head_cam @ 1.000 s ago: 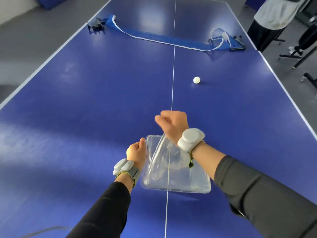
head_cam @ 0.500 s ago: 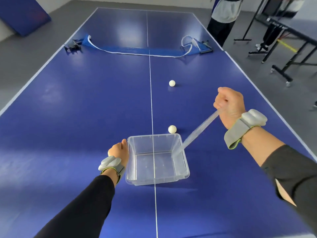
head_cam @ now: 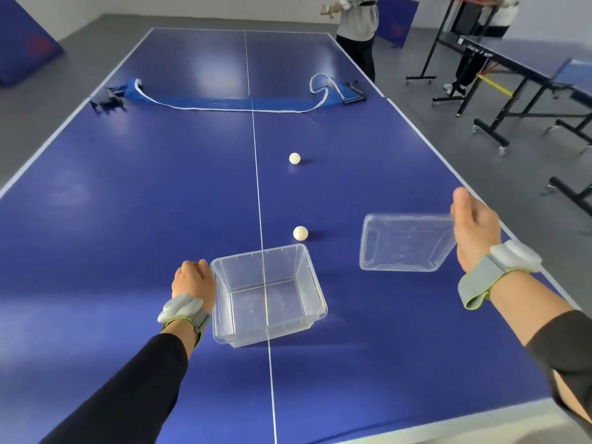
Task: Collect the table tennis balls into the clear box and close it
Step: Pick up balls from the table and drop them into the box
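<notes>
The clear box (head_cam: 315,304) stands open and empty on the blue table, astride the white centre line. My left hand (head_cam: 193,282) grips its left rim. My right hand (head_cam: 474,229) holds the clear lid (head_cam: 405,243) by its right edge, flat and low over the table to the right of the box. One white ball (head_cam: 300,233) lies just beyond the box's far wall. A second white ball (head_cam: 294,158) lies farther out, right of the centre line.
The table's right edge (head_cam: 448,168) runs close to my right hand. A collapsed blue net (head_cam: 224,104) with its clamps lies across the middle of the table. A person (head_cam: 357,30) stands at the far right corner. Another table tennis table (head_cam: 528,65) stands on the right.
My right hand has carried the lid off the box, out to the right and turned it flat. The box now stands open, and the near ball has come into view. My left hand stays on the box.
</notes>
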`<state>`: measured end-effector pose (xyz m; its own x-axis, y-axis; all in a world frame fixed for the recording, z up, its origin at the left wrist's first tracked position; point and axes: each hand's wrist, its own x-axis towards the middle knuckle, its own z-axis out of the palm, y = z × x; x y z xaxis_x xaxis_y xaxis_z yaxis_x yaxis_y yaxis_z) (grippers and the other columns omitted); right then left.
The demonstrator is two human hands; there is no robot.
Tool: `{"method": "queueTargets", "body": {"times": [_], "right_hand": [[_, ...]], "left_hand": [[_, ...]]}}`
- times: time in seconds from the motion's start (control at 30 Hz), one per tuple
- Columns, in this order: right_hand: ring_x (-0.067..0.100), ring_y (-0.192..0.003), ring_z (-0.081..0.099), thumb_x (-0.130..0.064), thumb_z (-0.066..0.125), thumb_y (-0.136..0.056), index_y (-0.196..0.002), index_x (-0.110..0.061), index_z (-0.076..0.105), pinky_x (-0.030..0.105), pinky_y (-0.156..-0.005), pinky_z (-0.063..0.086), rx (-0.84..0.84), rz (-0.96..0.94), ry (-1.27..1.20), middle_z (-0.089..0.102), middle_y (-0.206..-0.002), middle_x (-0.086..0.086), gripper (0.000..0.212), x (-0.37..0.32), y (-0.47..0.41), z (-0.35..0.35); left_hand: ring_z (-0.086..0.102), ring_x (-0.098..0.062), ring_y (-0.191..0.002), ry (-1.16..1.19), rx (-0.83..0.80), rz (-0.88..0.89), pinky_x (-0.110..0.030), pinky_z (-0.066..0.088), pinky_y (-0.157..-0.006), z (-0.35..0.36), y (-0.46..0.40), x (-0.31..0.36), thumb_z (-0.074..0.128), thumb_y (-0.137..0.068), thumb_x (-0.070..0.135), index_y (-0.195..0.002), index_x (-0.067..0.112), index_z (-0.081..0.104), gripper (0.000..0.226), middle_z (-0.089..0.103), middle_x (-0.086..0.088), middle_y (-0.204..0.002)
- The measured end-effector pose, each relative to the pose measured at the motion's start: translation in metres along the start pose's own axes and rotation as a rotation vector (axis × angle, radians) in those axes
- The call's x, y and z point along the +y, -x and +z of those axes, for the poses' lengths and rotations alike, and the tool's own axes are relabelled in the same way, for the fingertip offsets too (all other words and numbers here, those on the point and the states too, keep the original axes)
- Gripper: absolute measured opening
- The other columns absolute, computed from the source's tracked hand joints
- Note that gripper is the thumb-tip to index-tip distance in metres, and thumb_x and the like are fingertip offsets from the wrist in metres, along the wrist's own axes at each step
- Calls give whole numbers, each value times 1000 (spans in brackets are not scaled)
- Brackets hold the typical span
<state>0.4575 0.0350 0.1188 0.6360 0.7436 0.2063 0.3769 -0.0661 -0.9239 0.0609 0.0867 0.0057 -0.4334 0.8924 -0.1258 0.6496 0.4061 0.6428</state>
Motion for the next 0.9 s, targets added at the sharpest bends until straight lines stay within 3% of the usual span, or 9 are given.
{"method": "queueTargets", "body": {"times": [0.07,0.2,0.3,0.43,0.5,0.63,0.77,0.83,0.9], "right_hand": [[20,-64,28,-49,44,-91,-69,10,39,29,-56,26,46,21,96,31,-68,19,63,12,2,-6],[14,-53,28,-45,46,-93,-52,-18,28,28,-51,25,96,62,175,31,-62,-4,52,26,12,-10],[14,-57,38,-49,50,-89,-52,-21,34,28,-58,40,122,105,122,39,-66,-6,49,40,17,-9],[0,-50,52,-50,57,-85,-48,-27,38,33,-82,49,80,177,-116,38,-65,-7,48,54,22,-3],[-1,-48,51,-50,58,-83,-44,-29,37,32,-81,50,71,184,-156,36,-63,-6,49,54,26,0],[8,-50,46,-49,59,-82,-47,-28,40,36,-90,52,71,210,-264,35,-60,-4,45,52,36,3],[9,-57,51,-39,61,-86,-60,-17,48,32,-99,49,55,242,-390,42,-52,-10,36,59,51,7],[21,-78,62,-44,65,-80,-67,-24,56,34,-101,47,17,258,-375,58,-70,-11,25,73,56,2],[16,-103,61,-38,69,-78,-77,-30,59,40,-105,43,-30,281,-298,63,-106,-5,13,88,60,-3]], "left_hand": [[43,-32,-77,35,1,3,-37,33,-69,0,5,4,36,-96,27,-94,-3,53,35,55,-26,-111],[50,-41,-106,64,-28,43,-44,41,-88,3,16,11,44,-94,26,-122,1,47,38,46,-23,-129],[37,-41,-126,12,-25,64,-50,38,-98,5,28,18,49,-91,20,-132,4,41,45,37,-21,-139],[35,-37,-129,-17,23,446,-46,38,-100,15,55,44,56,-85,10,-132,5,44,48,39,-17,-139],[47,-30,-121,69,-147,643,-36,39,-102,27,78,73,53,-88,9,-130,7,47,43,46,-14,-134],[56,-14,-104,218,-562,620,-21,44,-86,52,133,123,45,-95,27,-131,21,49,37,51,-3,-131],[55,-16,-116,80,-651,733,-17,38,-91,75,162,130,42,-95,38,-131,25,50,39,41,0,-141],[56,-17,-118,21,-651,760,-16,41,-92,87,168,127,48,-94,34,-132,21,51,41,35,0,-148],[50,-20,-128,-41,-688,747,-21,40,-104,100,171,122,50,-94,26,-137,19,45,45,26,-2,-154]]}}
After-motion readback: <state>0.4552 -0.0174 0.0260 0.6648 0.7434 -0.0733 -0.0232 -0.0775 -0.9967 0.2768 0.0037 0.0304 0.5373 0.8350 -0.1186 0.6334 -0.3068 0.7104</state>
